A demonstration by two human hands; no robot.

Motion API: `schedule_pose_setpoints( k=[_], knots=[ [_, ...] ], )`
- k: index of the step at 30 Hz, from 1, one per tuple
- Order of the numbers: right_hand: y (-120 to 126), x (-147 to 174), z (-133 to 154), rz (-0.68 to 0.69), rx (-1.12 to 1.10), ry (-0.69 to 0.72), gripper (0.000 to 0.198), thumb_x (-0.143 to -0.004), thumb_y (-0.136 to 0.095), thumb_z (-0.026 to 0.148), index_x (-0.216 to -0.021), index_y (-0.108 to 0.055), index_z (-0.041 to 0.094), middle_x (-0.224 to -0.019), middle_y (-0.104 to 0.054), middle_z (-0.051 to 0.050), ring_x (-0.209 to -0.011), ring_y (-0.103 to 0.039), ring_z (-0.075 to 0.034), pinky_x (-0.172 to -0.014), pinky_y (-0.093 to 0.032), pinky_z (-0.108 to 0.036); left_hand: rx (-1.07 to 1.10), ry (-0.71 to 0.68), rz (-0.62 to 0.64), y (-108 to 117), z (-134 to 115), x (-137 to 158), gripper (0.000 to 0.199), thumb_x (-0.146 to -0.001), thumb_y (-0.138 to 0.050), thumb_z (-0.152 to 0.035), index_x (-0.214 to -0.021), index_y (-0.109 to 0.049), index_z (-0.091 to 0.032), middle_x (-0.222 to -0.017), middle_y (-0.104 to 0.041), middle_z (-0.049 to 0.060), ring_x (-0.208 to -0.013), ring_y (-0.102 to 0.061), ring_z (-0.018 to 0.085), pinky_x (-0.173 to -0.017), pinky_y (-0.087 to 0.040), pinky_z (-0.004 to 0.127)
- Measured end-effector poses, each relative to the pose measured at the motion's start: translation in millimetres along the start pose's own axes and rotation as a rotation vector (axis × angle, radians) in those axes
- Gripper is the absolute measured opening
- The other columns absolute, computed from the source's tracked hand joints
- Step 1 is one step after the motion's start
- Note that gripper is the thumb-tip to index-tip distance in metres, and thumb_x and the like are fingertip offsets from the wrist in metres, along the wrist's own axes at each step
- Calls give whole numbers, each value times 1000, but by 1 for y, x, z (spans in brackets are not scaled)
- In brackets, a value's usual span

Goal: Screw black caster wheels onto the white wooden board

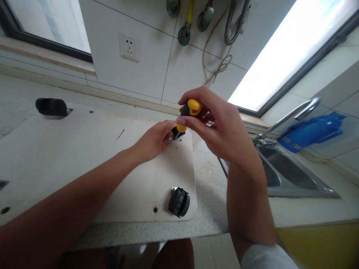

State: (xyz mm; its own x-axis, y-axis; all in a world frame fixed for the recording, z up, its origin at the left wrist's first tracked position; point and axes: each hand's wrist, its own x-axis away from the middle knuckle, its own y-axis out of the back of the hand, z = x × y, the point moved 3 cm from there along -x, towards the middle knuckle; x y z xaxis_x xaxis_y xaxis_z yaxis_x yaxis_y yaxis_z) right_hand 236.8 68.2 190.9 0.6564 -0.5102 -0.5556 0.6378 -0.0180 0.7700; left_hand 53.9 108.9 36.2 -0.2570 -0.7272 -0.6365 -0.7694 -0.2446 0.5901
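My right hand (221,125) is closed round a yellow-and-black screwdriver (195,107), which tilts down to the left. Its tip reaches the metal plate of a black caster (175,132) at the far right corner of a white board (131,190). My left hand (153,141) lies against that caster with fingers curled round it, hiding most of it. A second black caster (178,202) is at the board's near right corner. Another black caster (52,107) stands near the far left edge of the board.
The board lies on a speckled counter (209,183) beneath a tiled wall with a socket (129,46), valves and a looped cable (223,66). To the right are a steel sink (294,173), a faucet (294,110) and a blue jug-like container (314,130).
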Motion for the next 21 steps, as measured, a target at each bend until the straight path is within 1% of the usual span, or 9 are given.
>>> schedule_pose_setpoints(
  k=[3,5,9,13,15,17,19,20,21],
  knots=[
    [-5,-2,-2,-131,72,-62,22,-106,-81,44,-115,-72,26,-106,-76,0,-72,-56,-14,-78,-53,-37,10,-14,-9,1,1,1,44,-105,-50,-8,-139,-72,-24,-136,-80,9,-128,-75,27,-119,-60,48],
    [-8,-2,-3,-194,110,-83,22,-106,-81,45,-112,-72,26,-104,-76,0,-68,-50,-13,-77,-51,-37,15,-26,-16,1,0,1,46,-105,-49,-8,-142,-71,-24,-140,-80,9,-132,-75,28,-121,-59,50],
    [-13,-2,-4,-204,115,-78,23,-106,-81,45,-113,-70,26,-105,-76,-1,-76,-58,-15,-81,-51,-38,32,-53,-26,2,-1,1,49,-103,-49,-7,-144,-70,-23,-145,-79,10,-135,-74,29,-122,-59,51],
    [-13,0,2,-192,91,-82,22,-109,-78,45,-116,-70,27,-103,-75,-1,-78,-60,-16,-78,-51,-37,15,-29,-12,2,-1,1,49,-103,-51,-9,-145,-70,-24,-144,-79,10,-132,-75,29,-120,-61,51],
    [-6,2,11,-314,42,-59,21,-109,-78,44,-113,-69,26,-100,-72,-1,-77,-59,-16,-73,-49,-37,1,-9,0,2,-1,2,48,-105,-50,-11,-148,-69,-23,-148,-77,11,-137,-73,30,-124,-59,52],
    [4,8,22,-518,26,-13,17,-109,-77,38,-108,-67,25,-101,-69,-3,-75,-55,-15,-68,-46,-37,-8,14,8,1,0,2,48,-108,-50,-14,-153,-66,-21,-153,-75,14,-142,-71,30,-127,-56,54],
    [13,13,32,-680,88,31,13,-109,-76,31,-103,-66,24,-105,-67,-5,-74,-51,-14,-66,-44,-37,-3,42,3,1,2,3,48,-111,-51,-17,-158,-61,-19,-153,-74,16,-139,-73,31,-127,-56,55],
    [15,15,35,-706,129,35,12,-110,-74,29,-102,-66,24,-107,-67,-5,-74,-50,-14,-66,-44,-37,9,59,-7,1,3,4,48,-111,-52,-18,-159,-60,-18,-150,-75,16,-135,-75,30,-125,-58,55],
    [16,16,34,-700,159,35,13,-110,-74,30,-102,-66,24,-108,-67,-5,-75,-50,-14,-67,-45,-36,30,74,-22,1,4,4,47,-111,-53,-19,-158,-59,-19,-148,-75,16,-131,-77,30,-122,-60,55]
  ],
)
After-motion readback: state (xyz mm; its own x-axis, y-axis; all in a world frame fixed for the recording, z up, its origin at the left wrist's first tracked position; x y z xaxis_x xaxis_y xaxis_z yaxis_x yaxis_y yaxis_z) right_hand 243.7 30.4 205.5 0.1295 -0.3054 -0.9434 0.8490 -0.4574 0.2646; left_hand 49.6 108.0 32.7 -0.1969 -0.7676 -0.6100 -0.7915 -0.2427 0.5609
